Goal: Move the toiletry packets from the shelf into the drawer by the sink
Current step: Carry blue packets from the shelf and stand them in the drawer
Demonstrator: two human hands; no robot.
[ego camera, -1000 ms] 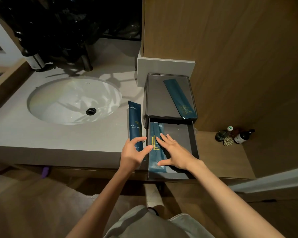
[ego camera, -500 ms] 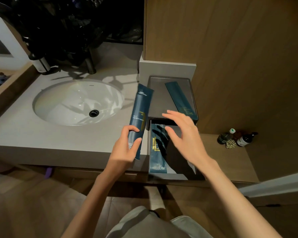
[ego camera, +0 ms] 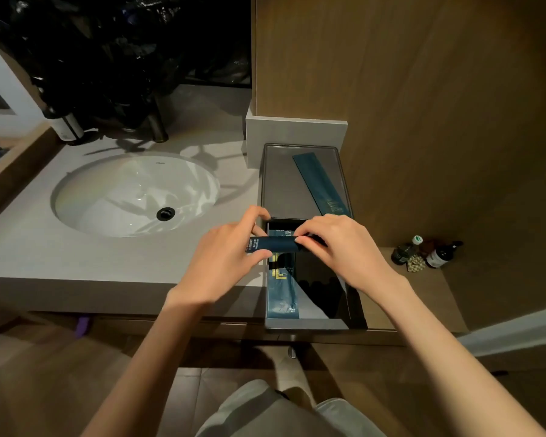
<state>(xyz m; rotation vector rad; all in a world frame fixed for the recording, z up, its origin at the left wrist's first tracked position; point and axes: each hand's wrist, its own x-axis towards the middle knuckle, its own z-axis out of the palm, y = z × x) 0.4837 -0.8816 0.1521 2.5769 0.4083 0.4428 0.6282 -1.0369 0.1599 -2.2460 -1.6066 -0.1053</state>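
Note:
A dark blue toiletry packet (ego camera: 273, 244) is held crosswise over the back of the open grey drawer (ego camera: 306, 323). My left hand (ego camera: 226, 257) grips its left end and my right hand (ego camera: 334, 247) pinches its right end. Another blue packet (ego camera: 281, 294) lies flat along the drawer's left side. A third packet (ego camera: 323, 186) rests diagonally on the grey shelf top (ego camera: 284, 184) just behind the drawer.
A white oval sink (ego camera: 133, 193) is set in the grey counter (ego camera: 76, 257) to the left. A dark tap (ego camera: 158, 127) and a bottle (ego camera: 65, 127) stand behind it. Small bottles (ego camera: 435, 253) sit on the wooden ledge at right, under a wooden wall panel (ego camera: 423, 105).
My left hand lifted the packet from the counter and swung it right, over the drawer. My right hand left the drawer and took hold of the packet's other end.

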